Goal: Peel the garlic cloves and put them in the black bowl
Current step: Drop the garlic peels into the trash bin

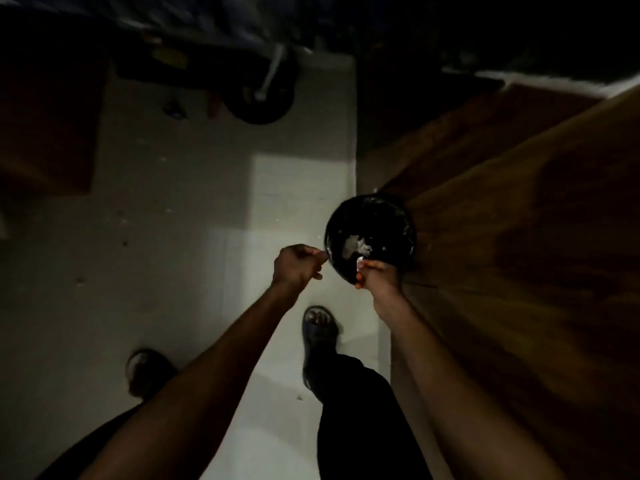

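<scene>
The left hand (298, 265) is clenched just left of the bowl (370, 237), contents unclear; the right hand (377, 275) pinches something pale at its near rim. Garlic (356, 245) lies inside, probably light, slippery: pinch its ends.

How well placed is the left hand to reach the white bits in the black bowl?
Probably yes. The left hand sits at the black bowl rim with nothing between; the white bits lie just inside. The right hand grips the near rim, off that path.
</scene>
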